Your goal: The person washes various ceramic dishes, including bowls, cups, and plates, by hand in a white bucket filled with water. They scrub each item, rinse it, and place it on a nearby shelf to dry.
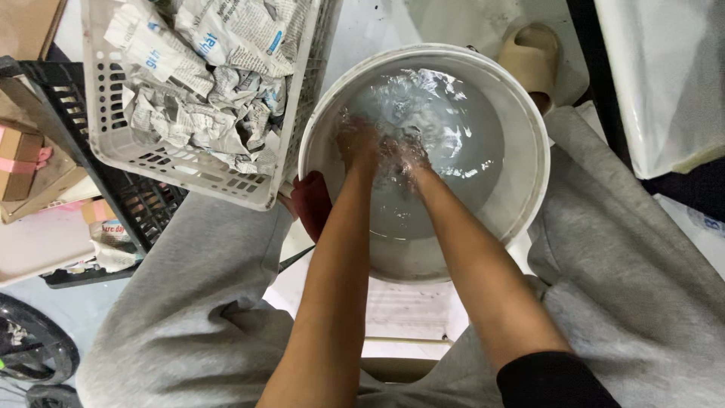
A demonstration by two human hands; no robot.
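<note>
Left hand: the left hand is dipping under the water at the centre of the frame, fingers blurred by ripples; I cannot tell whether they are spread or closed on anything.
Right hand: the right hand is lying just beside the left one, also under water; its grip is likewise hidden by the glare and churn.
Bucket: a white bucket is sitting on the floor between the person's knees, in the upper middle of the frame, and it is holding cloudy water that is rippling around both hands.
Basket: a pale plastic basket is resting at the upper left, its corner touching the bucket's rim, and it is carrying crumpled newspaper.
Trousers: grey trousers are flanking the bucket on both sides, close to its rim.
Other things: a tan sandal is lying beyond the bucket at the top; a black crate is sitting under the basket at the left.
Risk, as I judge it: stirring hard is likely to slop water over the rim onto the trousers and the floor; the basket corner leaning at the rim could tip paper in if knocked.
</note>
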